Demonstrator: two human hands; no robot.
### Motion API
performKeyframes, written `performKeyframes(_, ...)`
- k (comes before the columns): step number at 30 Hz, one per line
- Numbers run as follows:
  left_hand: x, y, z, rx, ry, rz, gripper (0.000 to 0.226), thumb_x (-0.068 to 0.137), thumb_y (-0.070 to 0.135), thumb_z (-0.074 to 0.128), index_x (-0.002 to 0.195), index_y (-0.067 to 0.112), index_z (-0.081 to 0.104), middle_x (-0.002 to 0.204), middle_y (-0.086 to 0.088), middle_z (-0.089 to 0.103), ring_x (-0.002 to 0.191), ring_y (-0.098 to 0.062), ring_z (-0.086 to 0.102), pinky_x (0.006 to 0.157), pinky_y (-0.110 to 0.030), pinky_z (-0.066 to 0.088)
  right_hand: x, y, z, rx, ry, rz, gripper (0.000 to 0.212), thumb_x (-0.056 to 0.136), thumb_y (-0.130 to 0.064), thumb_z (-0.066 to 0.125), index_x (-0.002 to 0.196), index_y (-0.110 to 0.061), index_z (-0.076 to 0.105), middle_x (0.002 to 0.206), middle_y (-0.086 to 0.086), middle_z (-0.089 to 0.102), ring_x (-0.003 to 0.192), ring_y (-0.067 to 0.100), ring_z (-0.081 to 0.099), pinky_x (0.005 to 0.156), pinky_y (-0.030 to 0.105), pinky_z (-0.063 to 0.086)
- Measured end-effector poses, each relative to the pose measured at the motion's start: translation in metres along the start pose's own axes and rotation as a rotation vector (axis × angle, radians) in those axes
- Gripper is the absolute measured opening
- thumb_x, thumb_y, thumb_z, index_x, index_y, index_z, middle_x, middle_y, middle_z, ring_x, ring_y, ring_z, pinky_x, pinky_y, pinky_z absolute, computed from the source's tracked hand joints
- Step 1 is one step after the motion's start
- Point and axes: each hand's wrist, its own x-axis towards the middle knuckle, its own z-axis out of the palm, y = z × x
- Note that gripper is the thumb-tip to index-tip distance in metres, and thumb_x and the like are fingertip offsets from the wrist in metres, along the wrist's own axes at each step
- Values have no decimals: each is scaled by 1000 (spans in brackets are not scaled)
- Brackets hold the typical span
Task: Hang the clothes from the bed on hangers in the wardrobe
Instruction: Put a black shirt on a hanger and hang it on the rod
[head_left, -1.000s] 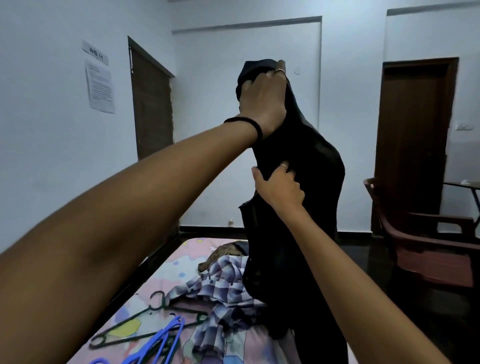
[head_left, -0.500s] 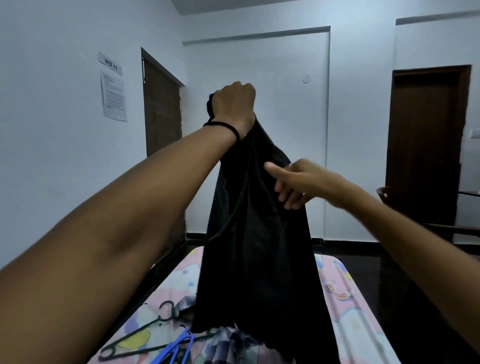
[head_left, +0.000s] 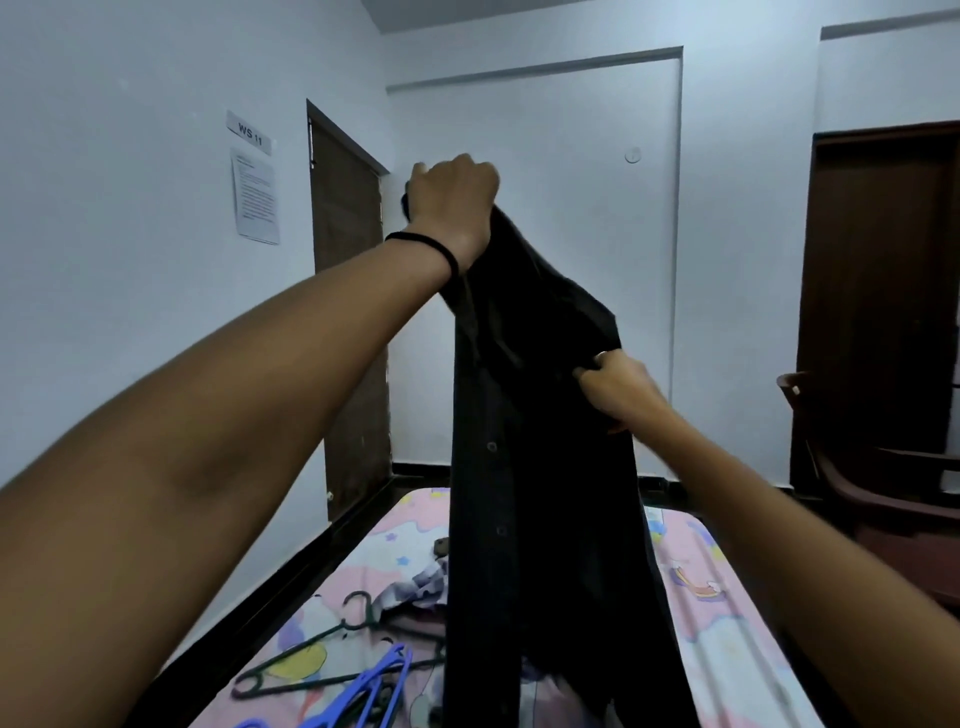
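Left hand (head_left: 451, 195) fist-gripped on the top of a black button-front shirt (head_left: 524, 467), held high over the bed (head_left: 717, 623); right hand (head_left: 618, 387) pinching its right edge lower down, fabric limp and matte. On the pink cartoon-print sheet: thin green hanger (head_left: 332, 644), blue plastic hangers (head_left: 363, 696), crumpled checked cloth (head_left: 423, 584).

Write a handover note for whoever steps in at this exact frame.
Left hand: raised, gripping the top of the black shirt.
Right hand: pinching the shirt's edge lower down.
Shirt hangs over the bed, not yet on a hanger.
Green hanger and blue hanger lie on the bed beside a checked garment.
Done: shirt picked up.
Left: hanger it, hang it, then the rest.
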Motion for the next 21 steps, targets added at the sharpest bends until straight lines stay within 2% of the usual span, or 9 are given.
performKeyframes(3, 0, -14, 3, 41, -12, -59, 24, 82, -13, 49, 99, 2, 58, 114, -20, 58, 106, -39, 57, 92, -43, 39, 16, -5, -51, -94, 114, -37, 27, 89, -29, 53, 105, -13, 67, 110, 21, 65, 99, 36, 63, 88, 41, 52)
performKeyframes(6, 8, -18, -4, 31, -25, -70, 25, 86, -9, 47, 108, -1, 57, 118, -21, 56, 108, -40, 55, 80, -41, 39, 23, -21, -108, -194, 285, -101, 27, 93, -27, 52, 115, -16, 65, 119, 22, 60, 109, 41, 57, 92, 41, 45)
performKeyframes(9, 17, -13, -17, 46, 30, -42, 24, 88, -4, 46, 109, 0, 57, 116, -20, 57, 106, -39, 56, 73, -37, 32, 21, -35, -150, -296, 504, -170, 27, 94, -19, 48, 118, -14, 61, 120, 26, 56, 111, 46, 53, 91, 44, 43)
performKeyframes(12, 20, -5, -25, 102, 119, 44, 23, 89, -5, 44, 103, -1, 61, 110, -21, 59, 103, -37, 57, 72, -36, 29, 22, -44, -183, -414, 507, -196, 28, 94, -17, 48, 119, -13, 59, 120, 25, 56, 110, 45, 53, 89, 44, 43)
performKeyframes(14, 25, -6, -34, 111, 197, 75, 24, 89, -4, 43, 102, -2, 62, 108, -22, 60, 105, -37, 54, 75, -40, 34, 21, -52, -205, -530, 483, -216, 27, 96, -22, 48, 120, -14, 59, 121, 25, 54, 111, 45, 53, 88, 46, 43)
performKeyframes(15, 29, -7, -42, 109, 237, 68, 25, 89, -2, 43, 105, -2, 63, 111, -22, 59, 108, -38, 51, 81, -43, 36, 18, -57, -216, -578, 526, -249, 26, 97, -23, 48, 119, -14, 59, 120, 26, 54, 110, 46, 53, 88, 47, 42)
performKeyframes(17, 40, -11, -63, 102, 301, 35, 28, 90, 1, 42, 109, -4, 62, 118, -23, 53, 113, -39, 46, 92, -49, 35, 11, -70, -239, -651, 714, -361, 23, 97, -19, 46, 115, -10, 58, 112, 29, 55, 103, 49, 55, 82, 48, 41)
performKeyframes(19, 50, -13, -82, 57, 369, -35, 27, 89, 2, 43, 109, -5, 61, 126, -24, 47, 116, -41, 44, 94, -50, 35, 3, -84, -256, -704, 894, -448, 21, 97, -12, 44, 113, -6, 56, 103, 33, 57, 94, 51, 56, 74, 45, 37)
performKeyframes(21, 56, -18, -93, -131, 382, -97, 23, 87, 4, 44, 103, -3, 59, 127, -25, 46, 112, -44, 47, 89, -50, 40, -1, -92, -270, -704, 902, -478, 20, 98, -13, 44, 112, -4, 56, 100, 33, 57, 90, 50, 57, 70, 41, 34)
